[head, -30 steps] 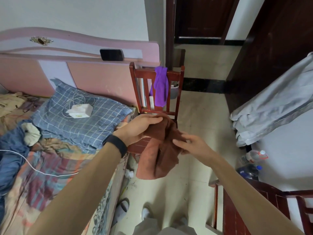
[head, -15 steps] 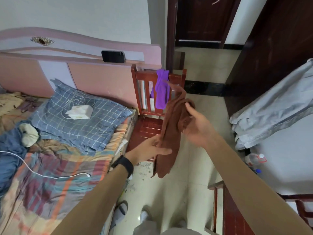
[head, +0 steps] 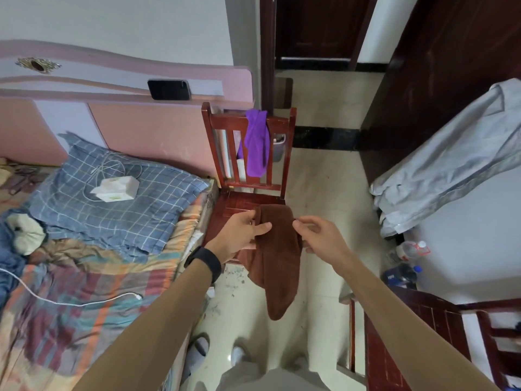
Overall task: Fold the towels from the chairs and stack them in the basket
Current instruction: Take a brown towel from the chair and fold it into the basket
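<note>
Towel (head: 277,258), brown and plush, hangs doubled lengthwise, its top edge pinched by both hands (head: 282,235).

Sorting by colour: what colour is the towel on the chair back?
The towel is purple; head view shows it best.

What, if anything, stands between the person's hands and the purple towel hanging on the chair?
Nothing fixed. The left hand and right hand both grip the brown towel, held over the chair seat, in front of the purple towel draped on the chair back. Only that brown towel occupies them.
</note>
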A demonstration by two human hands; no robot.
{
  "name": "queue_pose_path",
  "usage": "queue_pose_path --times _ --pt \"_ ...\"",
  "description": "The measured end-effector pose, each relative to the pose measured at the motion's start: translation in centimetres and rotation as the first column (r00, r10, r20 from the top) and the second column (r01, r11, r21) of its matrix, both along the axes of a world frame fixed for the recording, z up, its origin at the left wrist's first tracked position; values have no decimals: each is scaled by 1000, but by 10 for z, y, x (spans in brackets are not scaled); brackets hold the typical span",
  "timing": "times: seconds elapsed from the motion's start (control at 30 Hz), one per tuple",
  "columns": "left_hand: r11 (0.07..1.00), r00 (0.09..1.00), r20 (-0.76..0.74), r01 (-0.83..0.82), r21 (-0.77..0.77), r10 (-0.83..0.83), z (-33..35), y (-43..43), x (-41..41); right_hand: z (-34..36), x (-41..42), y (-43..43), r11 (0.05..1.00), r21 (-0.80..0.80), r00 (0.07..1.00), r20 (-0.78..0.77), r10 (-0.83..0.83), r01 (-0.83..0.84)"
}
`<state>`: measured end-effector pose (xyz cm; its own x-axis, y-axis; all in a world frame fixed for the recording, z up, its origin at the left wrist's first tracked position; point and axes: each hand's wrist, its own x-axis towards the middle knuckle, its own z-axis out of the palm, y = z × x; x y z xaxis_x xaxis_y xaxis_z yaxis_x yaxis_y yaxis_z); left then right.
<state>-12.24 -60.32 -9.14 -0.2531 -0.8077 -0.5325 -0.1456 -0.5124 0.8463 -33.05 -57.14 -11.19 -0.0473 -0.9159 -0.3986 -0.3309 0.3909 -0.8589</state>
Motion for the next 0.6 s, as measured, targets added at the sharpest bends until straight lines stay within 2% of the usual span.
queue_pose_path --times 0.07,0.17,0.23,0.33,0.4,0.47,0.5,0.57,0.6 --pt "1000 999 -38 1 -2 -1 -1 2 0 2 1 1 998 -53 998 -42 42 -44" --pt "998 996 -70 55 -9 -55 -3 4 -3 -1 8 2 986 -145 971 -233 49 -85" --pt "992 992 -28 125 -22 -125 -4 3 -2 1 14 2 983 -166 954 -298 25 -77" --pt "982 974 159 177 -69 -164 -3 -1 10 -6 10 -6 988 -143 969 -231 -86 54" --pt "975 929 348 184 -128 -130 -6 -5 26 -10 -2 -12 977 -137 964 -189 -186 162" --pt "984 873 485 130 -122 -55 -7 -7 45 -12 -18 -17 957 -139 936 -213 -279 253" --pt "992 862 508 62 -109 3 -7 -7 54 -13 -28 -20 948 -145 914 -259 -313 284" --pt "992 892 432 -112 -64 129 -10 -7 71 -13 -51 -27 923 -145 882 -272 -385 357" --pt "979 912 359 -197 -43 199 -9 -8 76 -14 -61 -31 898 -113 880 -182 -439 425"
